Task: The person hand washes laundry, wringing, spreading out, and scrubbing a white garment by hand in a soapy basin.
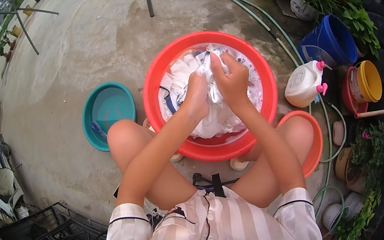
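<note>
Between my knees stands a large red basin (150, 114) with soapy water and wet white clothes (178, 77), some with dark blue trim. Over the middle of the basin, my left hand (197, 91) is closed around a bunched white garment (214, 96). Foam covers part of that hand and wrist. My right hand (232, 79) grips the same garment just to the right, its thumb pointing up near the cloth. Both hands are close together, and the garment hangs down into the basin. The kind of garment is hidden by the folds.
To the left sits a teal basin (129, 97) with water and a small blue item. An orange basin (315, 151) is beside my right knee. Detergent jugs with pink caps (303, 83), a green hose (331, 148), a blue bucket (316, 39) and a yellow bucket (369, 80) stand to the right.
</note>
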Motion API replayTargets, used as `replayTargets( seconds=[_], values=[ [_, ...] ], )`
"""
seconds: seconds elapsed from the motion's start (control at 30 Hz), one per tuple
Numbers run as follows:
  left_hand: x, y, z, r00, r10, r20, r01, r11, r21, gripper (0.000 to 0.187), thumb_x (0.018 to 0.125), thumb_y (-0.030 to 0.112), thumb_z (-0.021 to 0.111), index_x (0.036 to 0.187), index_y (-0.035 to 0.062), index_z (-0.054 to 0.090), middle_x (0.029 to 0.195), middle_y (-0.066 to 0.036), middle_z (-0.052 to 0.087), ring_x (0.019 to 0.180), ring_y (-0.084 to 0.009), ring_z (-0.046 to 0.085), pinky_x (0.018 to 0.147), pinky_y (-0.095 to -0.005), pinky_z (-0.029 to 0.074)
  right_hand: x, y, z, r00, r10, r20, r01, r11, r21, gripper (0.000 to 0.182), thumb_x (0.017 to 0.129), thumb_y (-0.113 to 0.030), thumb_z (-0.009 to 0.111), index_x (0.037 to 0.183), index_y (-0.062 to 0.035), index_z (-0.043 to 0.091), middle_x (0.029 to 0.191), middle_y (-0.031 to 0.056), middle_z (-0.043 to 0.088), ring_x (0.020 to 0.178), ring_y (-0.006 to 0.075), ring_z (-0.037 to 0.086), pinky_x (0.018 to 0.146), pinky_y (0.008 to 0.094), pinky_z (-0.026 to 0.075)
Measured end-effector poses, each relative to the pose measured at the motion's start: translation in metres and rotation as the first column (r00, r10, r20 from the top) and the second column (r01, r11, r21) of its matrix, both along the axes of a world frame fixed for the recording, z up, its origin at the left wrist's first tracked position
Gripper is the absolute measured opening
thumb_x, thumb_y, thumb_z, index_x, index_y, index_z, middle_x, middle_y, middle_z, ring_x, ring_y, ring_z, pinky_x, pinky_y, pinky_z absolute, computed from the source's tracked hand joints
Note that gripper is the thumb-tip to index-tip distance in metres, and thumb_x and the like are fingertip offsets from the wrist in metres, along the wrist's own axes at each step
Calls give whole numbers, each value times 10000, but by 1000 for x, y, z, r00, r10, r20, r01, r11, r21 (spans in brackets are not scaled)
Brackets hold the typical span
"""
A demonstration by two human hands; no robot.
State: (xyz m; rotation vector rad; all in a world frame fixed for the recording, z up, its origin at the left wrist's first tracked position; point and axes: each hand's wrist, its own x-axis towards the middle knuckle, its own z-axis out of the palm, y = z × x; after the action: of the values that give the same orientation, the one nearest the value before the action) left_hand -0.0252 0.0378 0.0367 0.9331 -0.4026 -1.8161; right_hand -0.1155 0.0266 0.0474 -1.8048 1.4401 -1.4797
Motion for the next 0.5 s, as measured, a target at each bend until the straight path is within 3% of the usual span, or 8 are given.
replayTargets(
  seconds=[0.07,0.17,0.2,0.3,0.43,0.5],
  values=[
    [14,-7,-17,998,0,-59,-5,996,-88,317,922,336,371,1098,107,502,965,-40,577,861,-162,580,736,-320,503,8,19,4,988,112,-110,-126,983,-135,266,768,-218,628,598,-53,508,515,108,496,451,258,504,414,346,365],
    [14,-7,-13,998,27,-62,-32,996,-82,278,901,292,374,1030,95,524,920,-32,572,807,-146,568,702,-298,489,14,40,5,871,307,-383,-421,869,-260,272,745,-131,640,560,-39,463,507,101,450,428,254,459,411,325,346],
    [14,-6,-11,997,36,-62,-41,996,-79,267,895,277,376,1007,91,531,905,-29,570,789,-140,564,691,-291,484,14,40,5,857,312,-409,-436,863,-255,264,736,-123,643,556,-46,465,501,93,445,430,248,462,411,323,352],
    [11,-4,-4,996,62,-64,-66,995,-72,240,874,234,379,939,80,552,860,-22,564,734,-124,552,656,-270,469,10,23,4,961,167,-219,-215,952,-218,265,750,-198,633,573,-61,490,506,88,490,452,231,517,420,328,386],
    [-10,19,23,998,61,23,-62,998,25,265,894,268,408,1019,72,536,870,-18,570,802,-123,571,689,-286,479,-5,-5,7,988,-11,156,-10,991,134,258,795,-206,604,612,-43,522,522,115,494,451,266,503,422,347,368],
    [-9,18,22,998,65,11,-65,998,18,281,895,271,423,1048,58,522,884,-29,569,819,-126,576,682,-284,485,-7,-4,2,998,8,65,-14,996,87,269,804,-212,596,614,-40,514,514,117,481,446,276,494,423,350,362]
  ],
)
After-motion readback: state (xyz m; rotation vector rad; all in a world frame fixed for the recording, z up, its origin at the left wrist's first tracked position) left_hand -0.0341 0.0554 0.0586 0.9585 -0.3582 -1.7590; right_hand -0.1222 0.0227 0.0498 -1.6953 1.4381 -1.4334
